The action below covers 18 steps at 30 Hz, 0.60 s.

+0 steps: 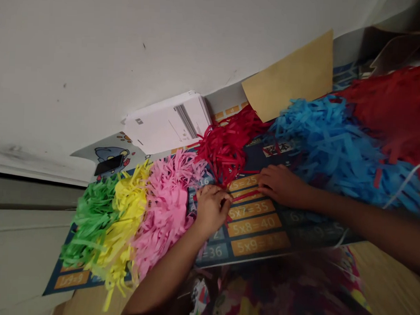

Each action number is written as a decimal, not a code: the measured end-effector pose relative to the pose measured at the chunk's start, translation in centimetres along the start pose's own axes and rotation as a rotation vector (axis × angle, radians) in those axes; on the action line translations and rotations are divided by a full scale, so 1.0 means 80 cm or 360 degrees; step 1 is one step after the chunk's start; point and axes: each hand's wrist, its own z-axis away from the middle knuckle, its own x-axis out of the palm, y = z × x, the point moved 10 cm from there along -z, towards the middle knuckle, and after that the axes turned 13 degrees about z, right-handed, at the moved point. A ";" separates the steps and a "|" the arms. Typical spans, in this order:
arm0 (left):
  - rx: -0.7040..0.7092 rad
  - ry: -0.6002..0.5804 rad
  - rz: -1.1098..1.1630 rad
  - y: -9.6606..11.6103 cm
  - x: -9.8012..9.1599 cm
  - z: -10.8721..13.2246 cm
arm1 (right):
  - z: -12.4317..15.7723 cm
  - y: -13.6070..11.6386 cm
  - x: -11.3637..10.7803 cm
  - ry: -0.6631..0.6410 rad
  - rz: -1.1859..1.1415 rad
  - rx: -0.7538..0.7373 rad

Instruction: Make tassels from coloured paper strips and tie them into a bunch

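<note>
My left hand (211, 208) and my right hand (281, 184) rest on a blue multiplication-table mat (256, 223). Between them lies a thin red paper strip (245, 195); both hands pinch its ends, fingers curled. Just behind the strip sits a small pile of red paper strips (227, 144). Left of my left hand are piles of pink strips (167, 197), yellow strips (127, 214) and green strips (92, 217). A big heap of blue strips (334, 143) lies behind my right forearm, with a larger red heap (397, 109) past it.
A white stack of paper sheets (170, 121) and a tan envelope (292, 77) lean at the white wall. A dark phone (108, 164) lies on a cartoon sheet at the left. Patterned fabric (277, 293) fills the foreground below the mat.
</note>
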 end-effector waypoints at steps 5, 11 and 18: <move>0.0173 -0.0026 -0.0209 0.013 0.006 0.000 | -0.002 -0.008 -0.011 0.0058 0.0053 -0.0052; 0.0709 0.0013 -0.0388 0.055 0.018 0.018 | 0.007 -0.071 -0.028 0.0426 0.0125 -0.0559; 0.0885 0.0300 -0.0459 0.079 0.004 0.025 | -0.003 -0.086 -0.049 0.0485 0.0189 -0.0387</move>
